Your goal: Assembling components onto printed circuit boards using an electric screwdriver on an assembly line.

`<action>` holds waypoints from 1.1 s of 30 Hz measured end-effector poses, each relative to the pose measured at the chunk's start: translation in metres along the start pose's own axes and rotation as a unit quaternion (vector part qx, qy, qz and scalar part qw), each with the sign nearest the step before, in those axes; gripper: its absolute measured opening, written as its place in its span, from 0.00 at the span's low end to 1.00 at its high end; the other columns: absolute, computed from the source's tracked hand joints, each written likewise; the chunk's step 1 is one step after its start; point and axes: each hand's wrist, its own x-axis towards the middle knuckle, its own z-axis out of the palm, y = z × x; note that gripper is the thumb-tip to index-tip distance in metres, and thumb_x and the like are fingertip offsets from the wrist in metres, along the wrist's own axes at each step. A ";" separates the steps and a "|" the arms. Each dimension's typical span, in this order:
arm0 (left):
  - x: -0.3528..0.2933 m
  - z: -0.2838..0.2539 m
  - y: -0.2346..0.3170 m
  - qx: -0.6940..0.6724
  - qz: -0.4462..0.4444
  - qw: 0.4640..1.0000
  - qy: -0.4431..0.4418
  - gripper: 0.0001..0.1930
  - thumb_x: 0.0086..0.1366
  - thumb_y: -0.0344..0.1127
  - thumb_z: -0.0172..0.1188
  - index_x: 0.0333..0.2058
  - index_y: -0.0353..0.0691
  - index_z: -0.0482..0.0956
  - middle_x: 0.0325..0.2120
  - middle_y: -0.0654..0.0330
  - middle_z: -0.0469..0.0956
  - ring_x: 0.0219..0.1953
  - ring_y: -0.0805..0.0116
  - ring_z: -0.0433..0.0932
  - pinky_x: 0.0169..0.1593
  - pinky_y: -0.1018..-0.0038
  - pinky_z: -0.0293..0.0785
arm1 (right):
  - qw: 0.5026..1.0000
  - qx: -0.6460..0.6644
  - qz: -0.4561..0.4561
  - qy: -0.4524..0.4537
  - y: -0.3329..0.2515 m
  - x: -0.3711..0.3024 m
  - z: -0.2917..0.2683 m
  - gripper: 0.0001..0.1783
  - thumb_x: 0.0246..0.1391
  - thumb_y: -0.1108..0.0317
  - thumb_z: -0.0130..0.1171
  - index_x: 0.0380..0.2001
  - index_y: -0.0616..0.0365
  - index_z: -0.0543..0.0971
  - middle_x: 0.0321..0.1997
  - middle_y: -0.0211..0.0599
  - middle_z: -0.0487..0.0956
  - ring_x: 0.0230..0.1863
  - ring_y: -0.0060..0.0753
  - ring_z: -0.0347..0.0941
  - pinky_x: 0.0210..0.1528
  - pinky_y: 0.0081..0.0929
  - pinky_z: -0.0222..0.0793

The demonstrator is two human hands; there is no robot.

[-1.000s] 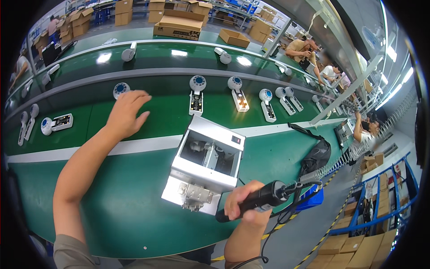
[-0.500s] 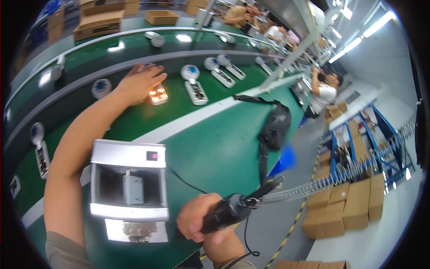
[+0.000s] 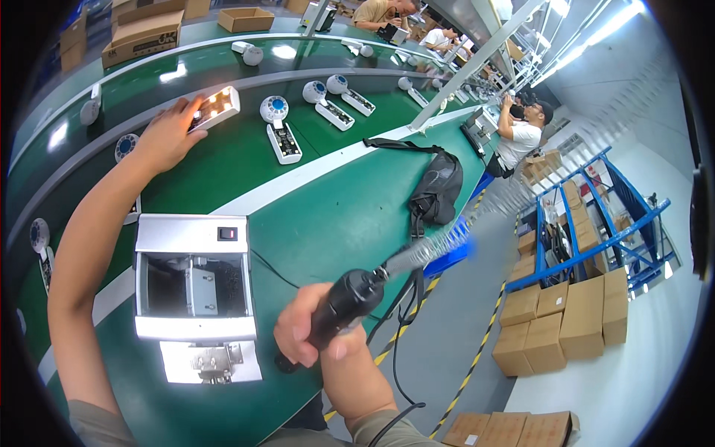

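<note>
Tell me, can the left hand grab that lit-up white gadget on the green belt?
Probably yes. The left hand already lies with its fingertips on the lit white device, and nothing sits between them. The right hand is busy gripping the black power tool.

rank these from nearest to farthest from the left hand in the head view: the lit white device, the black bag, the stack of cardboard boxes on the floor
From the left hand:
1. Lit white device: touching the fingertips, on the green conveyor belt.
2. Black bag: to the right, at the bench edge.
3. Stack of cardboard boxes: far right, on the floor below the blue rack.
</note>
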 end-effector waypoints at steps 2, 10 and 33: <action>-0.026 -0.030 -0.002 0.033 0.017 0.998 0.044 0.30 0.63 0.41 0.54 0.62 0.39 0.60 0.50 0.50 0.70 0.50 0.48 0.72 0.54 0.62 0.66 | 1.000 0.018 0.006 -0.023 -0.005 0.000 0.006 0.20 0.45 0.66 0.65 0.40 0.64 0.72 0.20 0.36 0.74 0.17 0.28 0.68 0.22 0.23 0.66; -0.219 -0.198 0.042 0.022 -0.079 0.996 -0.032 0.25 0.42 0.28 0.69 0.42 0.39 0.72 0.32 0.53 0.79 0.34 0.50 0.75 0.41 0.62 0.69 | 0.998 0.032 -0.001 -0.051 -0.022 -0.012 0.046 0.18 0.48 0.65 0.61 0.40 0.63 0.71 0.20 0.38 0.74 0.16 0.29 0.69 0.21 0.26 0.67; -0.393 -0.179 0.102 0.102 0.021 0.989 -0.107 0.22 0.55 0.41 0.63 0.50 0.53 0.73 0.37 0.60 0.71 0.35 0.62 0.72 0.45 0.69 0.66 | 0.931 -0.353 -0.010 0.088 -0.053 -0.039 0.109 0.21 0.59 0.51 0.52 0.46 0.56 0.70 0.24 0.33 0.72 0.22 0.27 0.68 0.29 0.27 0.67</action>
